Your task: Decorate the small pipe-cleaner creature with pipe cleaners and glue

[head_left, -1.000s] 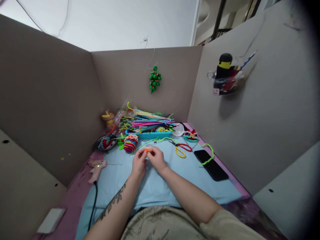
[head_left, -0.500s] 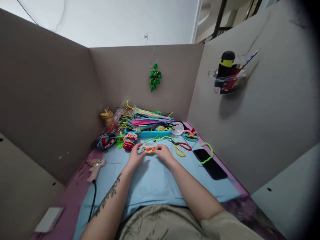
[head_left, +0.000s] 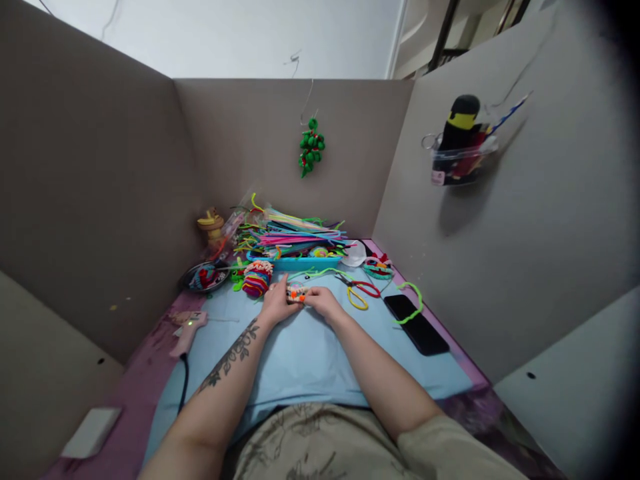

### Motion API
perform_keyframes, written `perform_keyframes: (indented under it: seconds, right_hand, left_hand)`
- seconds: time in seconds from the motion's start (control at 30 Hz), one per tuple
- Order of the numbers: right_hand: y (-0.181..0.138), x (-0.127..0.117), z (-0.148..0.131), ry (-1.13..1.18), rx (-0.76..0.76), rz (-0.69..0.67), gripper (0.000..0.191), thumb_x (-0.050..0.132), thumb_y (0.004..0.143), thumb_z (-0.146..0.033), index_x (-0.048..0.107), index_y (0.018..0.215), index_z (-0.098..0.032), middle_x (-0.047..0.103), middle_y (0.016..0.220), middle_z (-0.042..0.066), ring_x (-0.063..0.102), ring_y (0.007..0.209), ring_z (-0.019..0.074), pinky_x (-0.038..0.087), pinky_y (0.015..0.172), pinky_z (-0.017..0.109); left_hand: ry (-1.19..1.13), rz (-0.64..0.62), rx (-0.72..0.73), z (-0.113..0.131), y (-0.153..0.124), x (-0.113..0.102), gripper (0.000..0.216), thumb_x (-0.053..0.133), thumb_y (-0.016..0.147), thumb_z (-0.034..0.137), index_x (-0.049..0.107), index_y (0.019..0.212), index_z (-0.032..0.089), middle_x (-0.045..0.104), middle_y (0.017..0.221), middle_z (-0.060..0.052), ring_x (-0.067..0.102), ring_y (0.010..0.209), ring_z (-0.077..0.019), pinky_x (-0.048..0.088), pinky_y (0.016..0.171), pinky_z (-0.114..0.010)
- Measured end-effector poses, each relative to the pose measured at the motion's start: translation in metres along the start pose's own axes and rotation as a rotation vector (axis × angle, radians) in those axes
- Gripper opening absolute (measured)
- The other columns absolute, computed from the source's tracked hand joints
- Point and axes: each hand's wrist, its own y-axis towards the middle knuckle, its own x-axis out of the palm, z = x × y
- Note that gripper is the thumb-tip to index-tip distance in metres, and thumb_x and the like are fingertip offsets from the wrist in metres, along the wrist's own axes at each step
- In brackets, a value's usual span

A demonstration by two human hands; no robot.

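Observation:
Between my two hands is a small pipe-cleaner piece (head_left: pixel 296 295), pale with orange dots. My left hand (head_left: pixel 278 303) is closed around its left side, covering that end. The fingers of my right hand (head_left: pixel 320 301) pinch its right end. Just left of my left hand sits a striped multicoloured fuzzy bundle (head_left: pixel 257 279). To the right of my right hand lie scissors (head_left: pixel 361 293) with one red and one yellow handle. A green pipe cleaner (head_left: pixel 325 271) stretches across the cloth behind my hands.
A blue tray (head_left: pixel 295 264) heaped with pipe cleaners stands at the back. On the right, a black phone (head_left: pixel 420 328) lies under a bent green pipe cleaner. A pink glue gun (head_left: pixel 187 331) with a lit green light and a dark bowl (head_left: pixel 204 277) are on the left. Partitions (head_left: pixel 295 133) enclose the table.
My left hand has turned and wrapped further over the pipe-cleaner piece, hiding its left end. My right hand keeps its pinch. The view has shifted slightly.

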Motion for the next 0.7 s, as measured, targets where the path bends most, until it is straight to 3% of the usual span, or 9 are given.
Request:
perform_keyframes:
  seconds: [0.3, 0.7]
  right_hand:
    - [-0.0029, 0.0028, -0.0021, 0.086, 0.177, -0.046, 0.010, 0.055, 0.052, -0.018, 0.047, 0.048, -0.017, 0.035, 0.034, -0.009, 0.025, 0.031, 0.0045, 0.012, 0.034, 0.019]
    - [-0.0023, 0.0049, -0.0063, 0.110, 0.285, -0.046, 0.020, 0.063, 0.055, -0.017, 0.044, 0.047, -0.019, 0.034, 0.031, -0.009, 0.023, 0.027, 0.0047, 0.011, 0.030, 0.021]
  left_hand:
    - [-0.054, 0.059, 0.149, -0.0014, -0.0036, 0.0008, 0.086, 0.068, 0.063, 0.028, 0.025, 0.136, 0.017, 0.044, 0.126, -0.014, 0.043, 0.116, -0.0282, 0.035, 0.096, -0.038]
    - [-0.003, 0.113, 0.250, 0.0041, -0.0044, -0.0024, 0.076, 0.064, 0.067, 0.023, 0.027, 0.134, 0.016, 0.042, 0.127, -0.015, 0.040, 0.120, -0.0281, 0.034, 0.100, -0.040]
